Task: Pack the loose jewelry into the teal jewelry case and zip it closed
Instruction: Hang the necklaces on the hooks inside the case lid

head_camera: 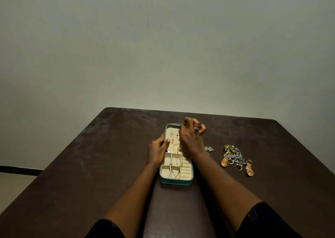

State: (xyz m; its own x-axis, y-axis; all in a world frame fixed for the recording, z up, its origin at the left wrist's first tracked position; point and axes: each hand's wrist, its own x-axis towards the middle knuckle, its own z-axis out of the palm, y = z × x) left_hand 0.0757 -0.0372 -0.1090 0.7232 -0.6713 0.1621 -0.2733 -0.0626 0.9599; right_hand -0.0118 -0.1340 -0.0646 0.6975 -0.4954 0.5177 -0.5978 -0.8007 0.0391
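Two hands worked over the open case. The right hand (191, 138), wearing a ring with a pink stone, was curled with its fingertips drawn together over the far right part of the lid half, seemingly pinching the upper end of a thin gold chain (175, 145); the contact itself was hidden behind the knuckles. The left hand (158, 150) gripped the left rim near the hinge line, thumb laid over the edge and fingers folded round the outside, steadying the case.

The teal zip-around jewelry case with a cream padded lining (176, 180) lay open on the dark brown wooden bench (90, 156), its long axis running away from the person: the lid half was farther off, the compartment half nearer. Gold chains lay draped lengthwise across both halves, along that same axis.

The remaining loose jewelry (235, 159), a cluster of silver filigree pieces, rings and orange-gold earrings, lay on the bench to the right of the case, well apart from it. A small silver piece (209, 149) lay between the cluster and the case, just beside the right wrist.

The coming reach would probably run rightward, across the case's long axis, and the right hand was clearly nearer to the cluster. The zip was not yet closed.
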